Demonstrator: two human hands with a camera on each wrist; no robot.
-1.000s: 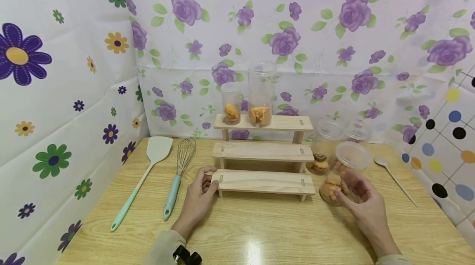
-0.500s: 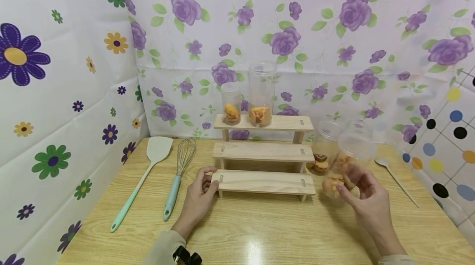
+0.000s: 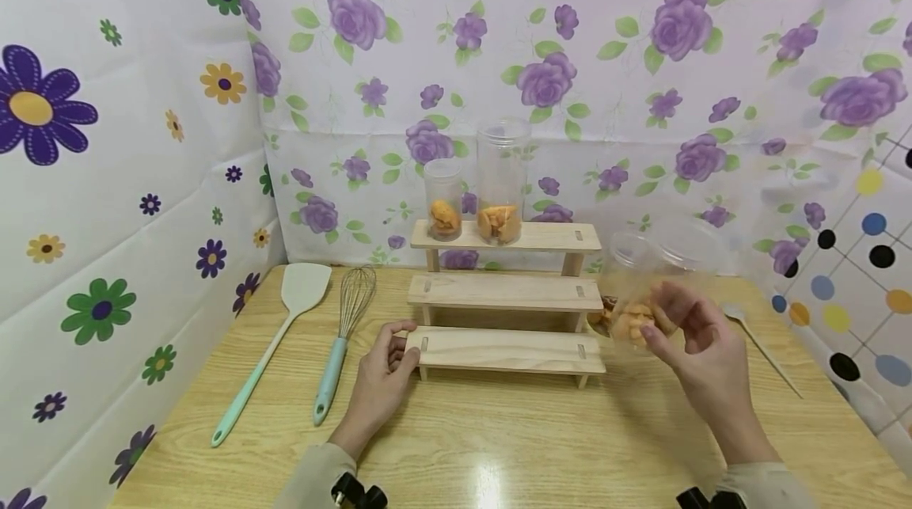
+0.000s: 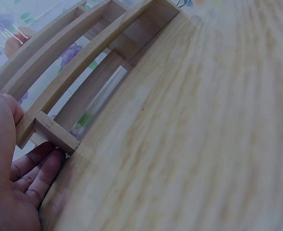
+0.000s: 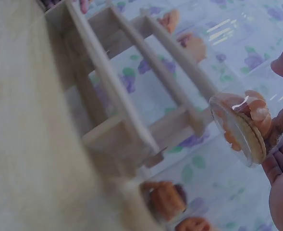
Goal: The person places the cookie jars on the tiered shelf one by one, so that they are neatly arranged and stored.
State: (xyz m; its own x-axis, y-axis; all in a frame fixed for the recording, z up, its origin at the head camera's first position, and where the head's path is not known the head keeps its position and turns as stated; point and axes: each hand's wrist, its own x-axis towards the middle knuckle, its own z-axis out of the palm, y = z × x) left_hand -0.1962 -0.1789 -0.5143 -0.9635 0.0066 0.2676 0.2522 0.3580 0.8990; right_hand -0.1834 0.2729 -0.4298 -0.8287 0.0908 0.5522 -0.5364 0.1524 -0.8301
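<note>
At the left end of the wooden three-step shelf [image 3: 507, 349], my left hand [image 3: 383, 376] grips the lowest step between thumb and fingers; the left wrist view shows fingers [image 4: 47, 173] curled by its leg. My right hand [image 3: 705, 351] holds a clear jar of orange cookies [image 3: 632, 324] off the table, right of the shelf. The right wrist view shows the jar's base [image 5: 242, 127] tilted and raised. On the top step stand a short jar [image 3: 445, 208] and a tall jar [image 3: 500, 200], both with cookies.
Behind the held jar stands another clear jar [image 3: 627, 252], partly hidden. A white spoon [image 3: 765, 355] lies at the right. A whisk [image 3: 342, 343] and a white spatula [image 3: 305, 287] lie left of the shelf. Patterned cloth hangs behind.
My right hand has lifted the cookie jar off the table and raised it toward the back. The left hand stays on the shelf's lowest step.
</note>
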